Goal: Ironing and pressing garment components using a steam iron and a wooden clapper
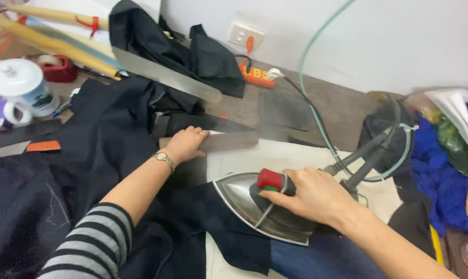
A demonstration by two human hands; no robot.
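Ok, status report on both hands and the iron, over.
Right hand grips iron handle, soleplate on dark fabric. Left hand presses metal ruler flat. Cords trail behind.

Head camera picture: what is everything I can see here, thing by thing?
steam iron: one, steel with a red knob, on the dark fabric, centre.
dark fabric: several pieces, navy to black, across the table's left and centre.
pressing pad: one, white, under the iron.
metal ruler: one, silver, lying aslant at the top.
flat bar: one, grey, under the left hand.
mug: one, white, lidded, far left.
power strip: one, orange, by the wall.
wall socket: one, white.
blue cloth: one heap, right edge.
left hand: wristwatch, striped sleeve, pressing on the bar.
right hand: fingers around the iron's handle.
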